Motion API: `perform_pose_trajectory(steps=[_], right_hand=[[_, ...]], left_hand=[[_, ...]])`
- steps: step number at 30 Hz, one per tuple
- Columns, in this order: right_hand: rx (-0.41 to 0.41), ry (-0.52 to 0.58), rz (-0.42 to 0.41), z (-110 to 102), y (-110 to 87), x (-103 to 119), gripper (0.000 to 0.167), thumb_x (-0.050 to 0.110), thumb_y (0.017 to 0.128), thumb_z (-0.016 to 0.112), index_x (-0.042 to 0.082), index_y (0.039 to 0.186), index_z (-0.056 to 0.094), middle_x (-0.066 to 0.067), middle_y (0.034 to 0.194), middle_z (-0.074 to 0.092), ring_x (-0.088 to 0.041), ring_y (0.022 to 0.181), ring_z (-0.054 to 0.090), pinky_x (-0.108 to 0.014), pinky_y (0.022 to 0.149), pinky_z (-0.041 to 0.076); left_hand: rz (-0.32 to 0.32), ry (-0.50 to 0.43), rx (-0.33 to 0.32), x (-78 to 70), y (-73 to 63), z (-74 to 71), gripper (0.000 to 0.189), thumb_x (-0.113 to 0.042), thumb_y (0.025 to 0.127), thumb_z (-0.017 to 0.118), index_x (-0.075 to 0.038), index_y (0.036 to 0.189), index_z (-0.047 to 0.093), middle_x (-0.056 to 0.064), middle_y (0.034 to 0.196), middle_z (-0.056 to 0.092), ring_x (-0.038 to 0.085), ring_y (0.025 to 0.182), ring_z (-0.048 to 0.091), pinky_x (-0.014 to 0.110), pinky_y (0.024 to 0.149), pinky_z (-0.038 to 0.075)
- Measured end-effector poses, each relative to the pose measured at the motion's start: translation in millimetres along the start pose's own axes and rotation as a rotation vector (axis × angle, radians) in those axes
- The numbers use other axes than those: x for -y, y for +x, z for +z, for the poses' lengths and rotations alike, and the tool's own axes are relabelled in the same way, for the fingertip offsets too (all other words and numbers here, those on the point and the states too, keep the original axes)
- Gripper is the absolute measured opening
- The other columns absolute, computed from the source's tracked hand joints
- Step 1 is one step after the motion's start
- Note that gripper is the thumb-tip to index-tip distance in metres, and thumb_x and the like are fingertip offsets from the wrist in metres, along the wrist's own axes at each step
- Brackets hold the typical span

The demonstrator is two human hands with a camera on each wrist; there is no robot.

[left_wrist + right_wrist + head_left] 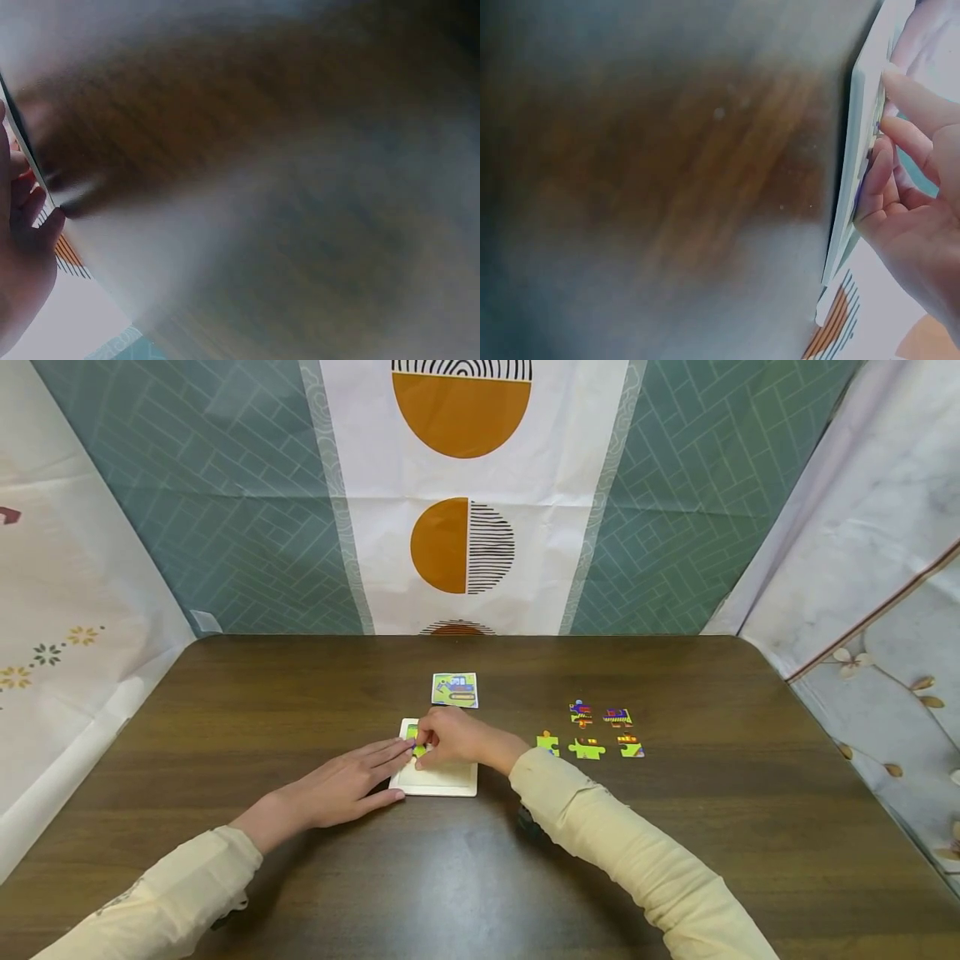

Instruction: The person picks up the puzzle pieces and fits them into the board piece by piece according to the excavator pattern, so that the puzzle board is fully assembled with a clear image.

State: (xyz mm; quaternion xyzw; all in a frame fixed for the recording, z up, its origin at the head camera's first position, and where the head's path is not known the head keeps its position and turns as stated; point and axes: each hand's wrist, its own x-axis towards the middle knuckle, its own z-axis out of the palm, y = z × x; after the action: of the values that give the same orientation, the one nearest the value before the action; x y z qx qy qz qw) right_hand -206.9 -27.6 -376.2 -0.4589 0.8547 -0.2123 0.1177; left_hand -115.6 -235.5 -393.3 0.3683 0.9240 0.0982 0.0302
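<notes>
A white puzzle tray lies on the table, with green puzzle pieces along its left side, partly hidden by the fingers. My left hand stretches its fingers over the tray's left edge; its thumb lies near the lower left corner. Over the tray, my right hand pinches a green puzzle piece with thumb and bent forefinger, at the left-hand fingertips. In the right wrist view, the right fingers are bent close over the tray. The left wrist view catches only part of the left hand.
Behind the tray lies a picture card of a blue digger. To the right are several loose puzzle pieces in two rough rows on the brown wooden table. Patterned cloth hangs behind the table.
</notes>
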Motion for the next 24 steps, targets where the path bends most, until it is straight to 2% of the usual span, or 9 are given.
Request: perform_pose_trajectory(steps=[10, 17, 24], right_hand=[[-0.003, -0.017, 0.004, -0.4, -0.6, 3.7, 0.02, 0.017, 0.079, 0.082, 0.004, 0.086, 0.068, 0.001, 0.076, 0.052, -0.012, 0.073, 0.049, -0.018, 0.067, 0.041], [0.007, -0.049, -0.005, 1.1, -3.3, 7.1, 0.02, 0.015, 0.082, 0.079, 0.001, 0.094, 0.071, 0.0, 0.076, 0.051, -0.014, 0.076, 0.049, -0.019, 0.068, 0.04], [0.023, -0.007, -0.021, -3.5, -8.7, 4.6, 0.024, 0.009, 0.082, 0.077, -0.001, 0.103, 0.071, -0.005, 0.084, 0.058, -0.015, 0.078, 0.056, -0.017, 0.071, 0.044]], left_hand=[[-0.01, -0.03, -0.002, 0.7, -0.3, -0.3, 0.062, -0.039, 0.1, 0.051, 0.001, 0.146, 0.038, 0.012, 0.153, 0.033, 0.031, 0.14, 0.03, 0.047, 0.108, 0.032], [-0.021, -0.086, 0.001, 3.3, 0.2, 0.9, 0.059, -0.037, 0.101, 0.05, -0.001, 0.147, 0.039, 0.011, 0.153, 0.034, 0.031, 0.14, 0.03, 0.048, 0.108, 0.031], [-0.022, -0.127, -0.003, 4.9, 1.3, 0.5, 0.057, -0.036, 0.1, 0.052, -0.002, 0.145, 0.042, 0.01, 0.153, 0.035, 0.032, 0.14, 0.03, 0.049, 0.108, 0.031]])
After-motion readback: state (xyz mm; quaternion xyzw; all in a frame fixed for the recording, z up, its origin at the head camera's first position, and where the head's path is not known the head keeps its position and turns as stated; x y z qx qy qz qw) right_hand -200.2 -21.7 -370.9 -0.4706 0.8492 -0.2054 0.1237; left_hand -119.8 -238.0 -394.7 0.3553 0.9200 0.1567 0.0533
